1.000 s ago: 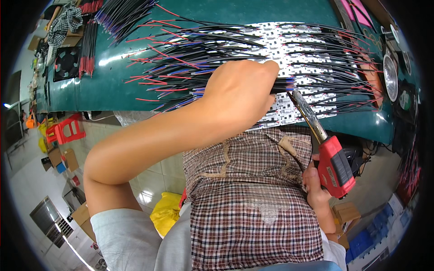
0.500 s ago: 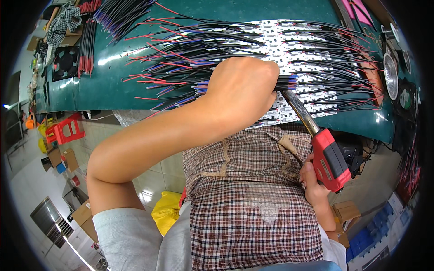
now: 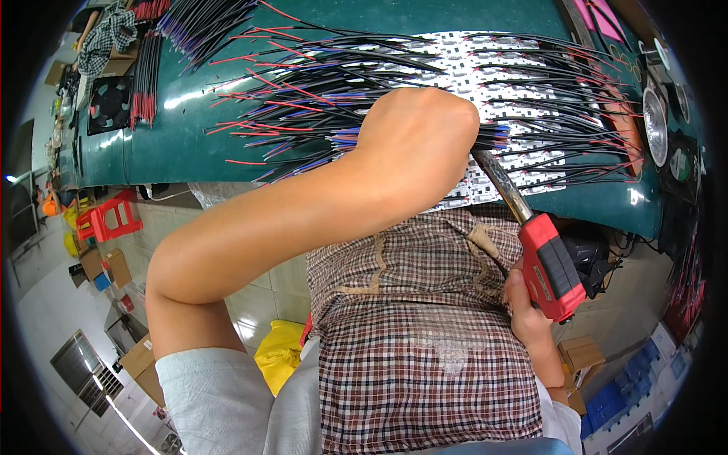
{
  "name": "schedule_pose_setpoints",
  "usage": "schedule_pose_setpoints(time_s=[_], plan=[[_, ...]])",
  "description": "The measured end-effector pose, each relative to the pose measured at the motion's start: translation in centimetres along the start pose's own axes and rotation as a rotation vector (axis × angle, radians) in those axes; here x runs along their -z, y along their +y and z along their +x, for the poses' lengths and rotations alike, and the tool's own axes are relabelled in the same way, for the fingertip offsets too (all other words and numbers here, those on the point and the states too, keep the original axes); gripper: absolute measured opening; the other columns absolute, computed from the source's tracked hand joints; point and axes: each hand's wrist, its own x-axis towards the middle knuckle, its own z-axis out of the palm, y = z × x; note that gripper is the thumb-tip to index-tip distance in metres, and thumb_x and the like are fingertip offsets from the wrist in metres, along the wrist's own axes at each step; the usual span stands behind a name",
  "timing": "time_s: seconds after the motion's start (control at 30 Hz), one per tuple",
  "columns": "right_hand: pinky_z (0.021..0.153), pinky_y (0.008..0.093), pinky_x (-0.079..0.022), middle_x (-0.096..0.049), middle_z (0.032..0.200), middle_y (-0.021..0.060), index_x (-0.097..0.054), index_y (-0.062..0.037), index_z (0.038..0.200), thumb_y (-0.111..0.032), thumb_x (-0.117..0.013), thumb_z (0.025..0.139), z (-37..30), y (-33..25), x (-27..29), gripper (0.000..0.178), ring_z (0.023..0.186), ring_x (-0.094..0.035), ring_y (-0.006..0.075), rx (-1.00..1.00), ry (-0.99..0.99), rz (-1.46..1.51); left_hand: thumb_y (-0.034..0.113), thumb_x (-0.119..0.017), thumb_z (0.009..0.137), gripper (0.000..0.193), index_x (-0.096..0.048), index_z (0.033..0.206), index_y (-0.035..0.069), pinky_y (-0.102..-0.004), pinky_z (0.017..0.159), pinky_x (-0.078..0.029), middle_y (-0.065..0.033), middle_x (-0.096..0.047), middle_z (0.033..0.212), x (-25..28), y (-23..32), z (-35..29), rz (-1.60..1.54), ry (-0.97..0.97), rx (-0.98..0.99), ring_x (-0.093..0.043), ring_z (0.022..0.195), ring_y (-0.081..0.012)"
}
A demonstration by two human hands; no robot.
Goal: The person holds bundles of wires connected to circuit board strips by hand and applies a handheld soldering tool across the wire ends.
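My left hand (image 3: pixel 417 148) is closed round a bundle of black wires (image 3: pixel 494 136) whose ends show blue and red. The bundle sticks out on both sides of the fist, lying over a sheet of white circuit boards (image 3: pixel 457 51). Rows of thin black leads with red tips run off the boards to left and right. In my right hand (image 3: pixel 528 317) is a red and black pistol-grip tool (image 3: pixel 552 269) with a metal barrel. The barrel slants up to just below the bundle, beside my left fist. Its tip and my left fingertips are hidden.
The green tabletop (image 3: pixel 182 155) carries another pile of black wires (image 3: pixel 205 30) at the far left, with a black fan (image 3: pixel 111 104) near it. To the right are a round metal reflector (image 3: pixel 654 127) and cables. A red stool (image 3: pixel 114 218) stands left of the table.
My left hand and the wire bundle have shifted slightly to the right. The tool in my right hand has moved a little up and to the left.
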Motion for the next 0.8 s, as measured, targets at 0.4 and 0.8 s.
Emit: schedule_pose_setpoints(time_s=[0.4,0.8], plan=[[0.047,0.0219,-0.037,-0.049,0.068,0.0002,-0.052,0.0016,0.114,-0.01,-0.056,0.096,-0.2,-0.9,-0.4,0.021,0.049,-0.043,0.0055,-0.069,0.081,0.303,0.008,-0.067,0.069,0.011,-0.067,0.072,-0.003,-0.0461,0.064,-0.054,-0.0224,-0.065,0.071,0.1,0.1,0.4,0.035,-0.014,-0.015,-0.067,0.069,-0.0385],[0.046,0.0211,-0.036,-0.051,0.067,0.0005,-0.054,-0.0008,0.103,-0.012,-0.058,0.096,-0.1,-0.7,-0.5,0.014,0.049,-0.044,0.0058,-0.075,0.108,0.152,0.015,-0.073,0.07,0.019,-0.067,0.074,-0.002,-0.0464,0.069,-0.052,-0.0201,-0.064,0.069,0.6,-0.4,0.7,-0.013,-0.057,0.014,-0.065,0.07,-0.0378]])
